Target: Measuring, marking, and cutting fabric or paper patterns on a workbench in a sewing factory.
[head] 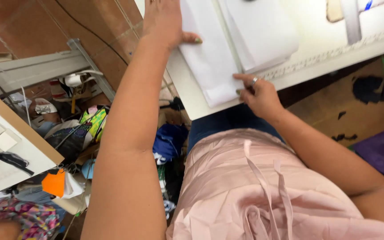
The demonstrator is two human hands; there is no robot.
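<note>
**Two hands on one white fabric piece**

Both hands hold the white fabric piece (210, 58) at the near edge of the white table (187, 95). Its long axis runs from 11 to 5 o'clock. Left hand (163, 20) presses flat at 11; right hand (256, 93) pinches the corner at 5.

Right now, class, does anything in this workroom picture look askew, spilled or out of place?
Yes. Left of the white table, a heap of coloured cloth scraps and bags lies jumbled on the floor. On the table, the white fabric under the left hand and right hand overhangs the near edge.
</note>
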